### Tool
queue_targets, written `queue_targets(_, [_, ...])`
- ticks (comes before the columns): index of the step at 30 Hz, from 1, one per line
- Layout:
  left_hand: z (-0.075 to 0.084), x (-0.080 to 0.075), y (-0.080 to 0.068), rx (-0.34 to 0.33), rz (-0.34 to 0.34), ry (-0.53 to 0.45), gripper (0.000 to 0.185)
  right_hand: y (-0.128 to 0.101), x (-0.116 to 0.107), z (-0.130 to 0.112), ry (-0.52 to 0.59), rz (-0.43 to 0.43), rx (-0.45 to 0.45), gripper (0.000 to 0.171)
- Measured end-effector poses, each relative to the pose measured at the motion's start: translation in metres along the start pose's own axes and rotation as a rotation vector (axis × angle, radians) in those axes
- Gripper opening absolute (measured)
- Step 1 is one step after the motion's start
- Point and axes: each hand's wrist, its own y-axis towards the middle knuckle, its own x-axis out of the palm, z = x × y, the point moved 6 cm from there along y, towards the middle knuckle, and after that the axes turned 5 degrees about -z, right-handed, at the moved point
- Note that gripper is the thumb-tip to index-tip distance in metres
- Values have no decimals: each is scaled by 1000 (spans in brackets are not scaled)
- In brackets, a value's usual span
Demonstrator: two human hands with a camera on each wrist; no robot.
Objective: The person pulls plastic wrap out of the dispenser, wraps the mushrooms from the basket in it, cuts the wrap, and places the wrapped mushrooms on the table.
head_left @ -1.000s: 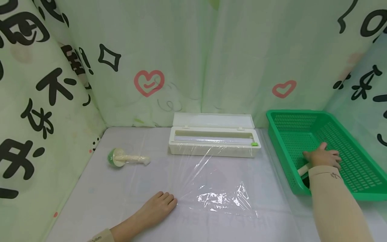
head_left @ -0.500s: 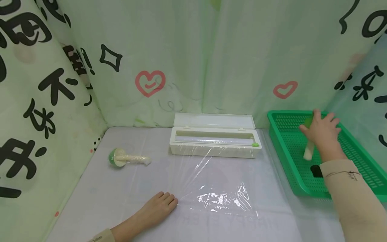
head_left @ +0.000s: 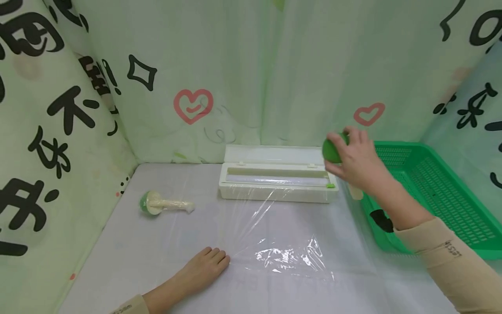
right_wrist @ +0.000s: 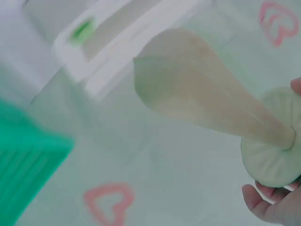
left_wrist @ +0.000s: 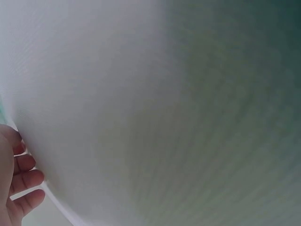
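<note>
with our hands well apart, we grip a mushroom [head_left: 331, 150] by its green cap in the right hand [head_left: 354, 160], near the white box [head_left: 276, 193] and green basket [head_left: 441, 187], while our left hand [head_left: 205, 269] pinches plastic wrap [head_left: 282, 254] on the table [head_left: 129, 257].

Right fingers [head_left: 355, 136] gripping green-topped object [head_left: 331, 151], left fingers [head_left: 216, 256] at clear film [head_left: 288, 257]
</note>
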Motion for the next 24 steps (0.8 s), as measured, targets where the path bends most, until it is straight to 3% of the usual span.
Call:
queue_targets(5, [0, 0, 1, 1, 22, 5, 28, -3, 30, -71, 37, -18, -262, 55])
queue_targets(12, [-1, -2, 2, 9, 1, 12, 30, -28, 86, -147, 53, -141, -516, 50])
queue_targets(17, [0, -4, 3, 5, 7, 8, 28, -43, 118, -174, 23, -227, -604, 54])
queue_targets(24, [0, -2, 3, 1, 2, 15, 34, -55, 143, -189, 4, -308, -659, 54])
